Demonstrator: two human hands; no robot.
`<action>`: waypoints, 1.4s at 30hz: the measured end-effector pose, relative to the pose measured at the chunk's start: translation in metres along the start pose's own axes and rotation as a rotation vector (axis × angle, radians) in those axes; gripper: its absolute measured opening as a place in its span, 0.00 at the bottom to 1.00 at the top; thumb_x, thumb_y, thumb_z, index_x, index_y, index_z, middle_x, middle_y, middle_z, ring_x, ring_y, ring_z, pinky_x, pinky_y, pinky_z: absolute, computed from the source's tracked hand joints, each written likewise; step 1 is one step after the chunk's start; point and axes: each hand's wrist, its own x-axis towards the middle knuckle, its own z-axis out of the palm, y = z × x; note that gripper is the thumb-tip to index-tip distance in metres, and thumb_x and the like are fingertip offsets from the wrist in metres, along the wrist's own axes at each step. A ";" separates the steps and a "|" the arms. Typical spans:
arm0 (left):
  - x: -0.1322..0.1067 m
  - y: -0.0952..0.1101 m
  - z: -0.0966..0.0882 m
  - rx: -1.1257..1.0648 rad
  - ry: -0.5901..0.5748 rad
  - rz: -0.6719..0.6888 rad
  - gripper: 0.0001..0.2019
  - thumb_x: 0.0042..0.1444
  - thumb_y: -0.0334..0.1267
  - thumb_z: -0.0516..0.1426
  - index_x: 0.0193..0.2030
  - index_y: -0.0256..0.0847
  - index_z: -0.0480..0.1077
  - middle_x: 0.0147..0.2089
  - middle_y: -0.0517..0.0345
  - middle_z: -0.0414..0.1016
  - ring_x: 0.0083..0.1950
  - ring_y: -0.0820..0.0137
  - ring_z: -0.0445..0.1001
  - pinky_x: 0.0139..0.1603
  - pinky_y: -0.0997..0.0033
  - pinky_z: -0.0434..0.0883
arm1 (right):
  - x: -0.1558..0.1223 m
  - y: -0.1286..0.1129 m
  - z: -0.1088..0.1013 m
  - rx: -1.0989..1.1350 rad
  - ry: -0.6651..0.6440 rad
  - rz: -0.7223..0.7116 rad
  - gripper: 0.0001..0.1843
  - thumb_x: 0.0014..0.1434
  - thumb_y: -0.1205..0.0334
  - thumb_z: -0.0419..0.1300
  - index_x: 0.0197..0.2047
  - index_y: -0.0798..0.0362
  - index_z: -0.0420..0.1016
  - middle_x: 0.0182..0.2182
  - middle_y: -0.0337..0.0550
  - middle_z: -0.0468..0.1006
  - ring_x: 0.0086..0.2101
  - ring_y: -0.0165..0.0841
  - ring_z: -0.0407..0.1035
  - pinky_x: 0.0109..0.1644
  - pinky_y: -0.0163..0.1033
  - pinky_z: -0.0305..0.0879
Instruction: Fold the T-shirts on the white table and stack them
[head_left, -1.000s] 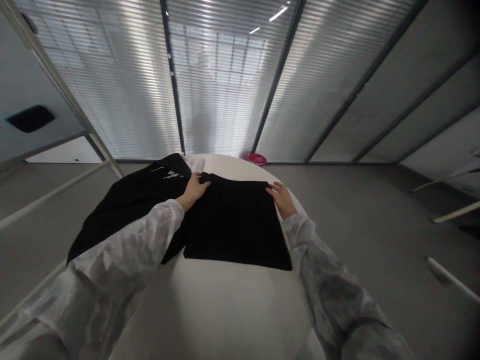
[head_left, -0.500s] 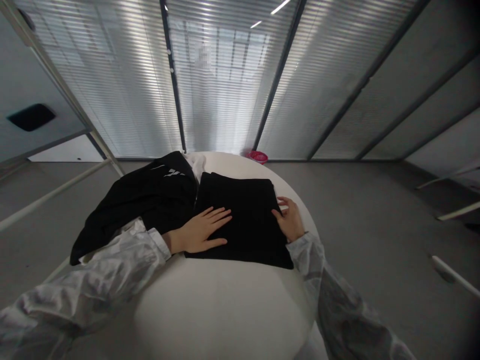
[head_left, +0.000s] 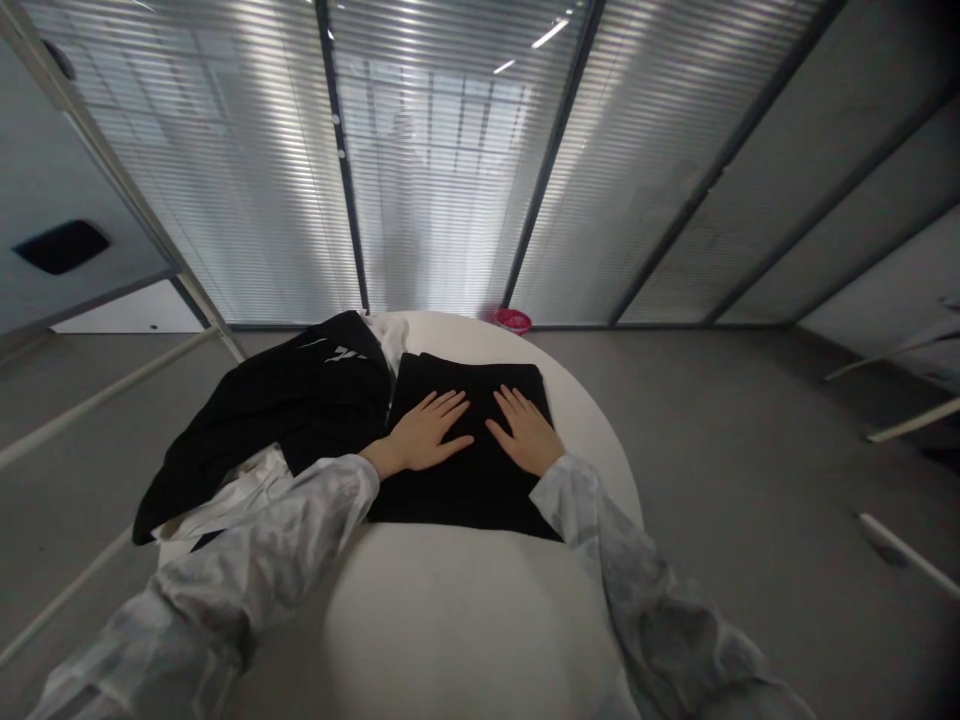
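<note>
A black garment [head_left: 465, 500], folded into a rough rectangle, lies flat on the round white table [head_left: 465, 610]. My left hand [head_left: 426, 432] rests palm down on its left half, fingers outstretched. On the right half, my right hand [head_left: 525, 432] lies flat too, its fingers apart and pointing away from me. A gap of black cloth separates the two hands. What kind of garment it is cannot be made out. To the left, a black jacket [head_left: 300, 400] with a white logo is heaped and hangs past the table edge, touching the folded cloth.
White cloth [head_left: 247, 490] shows under the jacket, and more white fabric [head_left: 390, 335] lies behind it. A red basket [head_left: 513, 320] stands on the floor beyond the table. A whiteboard [head_left: 67, 170] on a frame is at left; blinds [head_left: 442, 200] cover the glass wall behind.
My right hand has moved from the garment's right edge inward and now lies flat on top. My left hand has shifted slightly up and right. The garment's right edge has drawn in a little.
</note>
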 end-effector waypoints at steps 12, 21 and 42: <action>-0.014 -0.022 0.009 -0.002 0.140 -0.426 0.44 0.75 0.68 0.45 0.84 0.38 0.57 0.84 0.40 0.58 0.85 0.46 0.56 0.84 0.41 0.55 | 0.050 0.013 -0.018 -0.192 0.079 0.236 0.47 0.75 0.37 0.49 0.80 0.68 0.60 0.79 0.69 0.60 0.79 0.57 0.49 0.82 0.64 0.40; -0.017 -0.025 0.015 0.007 0.183 -0.399 0.44 0.75 0.68 0.45 0.86 0.40 0.54 0.84 0.41 0.59 0.85 0.44 0.57 0.83 0.38 0.55 | 0.052 0.021 0.012 -0.053 0.034 0.293 0.46 0.78 0.35 0.45 0.83 0.63 0.56 0.82 0.60 0.54 0.80 0.50 0.49 0.82 0.56 0.47; 0.065 -0.075 0.017 -0.023 0.138 -0.503 0.45 0.75 0.65 0.47 0.85 0.32 0.53 0.85 0.36 0.54 0.87 0.43 0.48 0.85 0.38 0.48 | 0.040 0.039 0.012 -0.024 0.071 0.387 0.50 0.77 0.34 0.44 0.84 0.66 0.50 0.82 0.63 0.50 0.81 0.52 0.45 0.81 0.59 0.48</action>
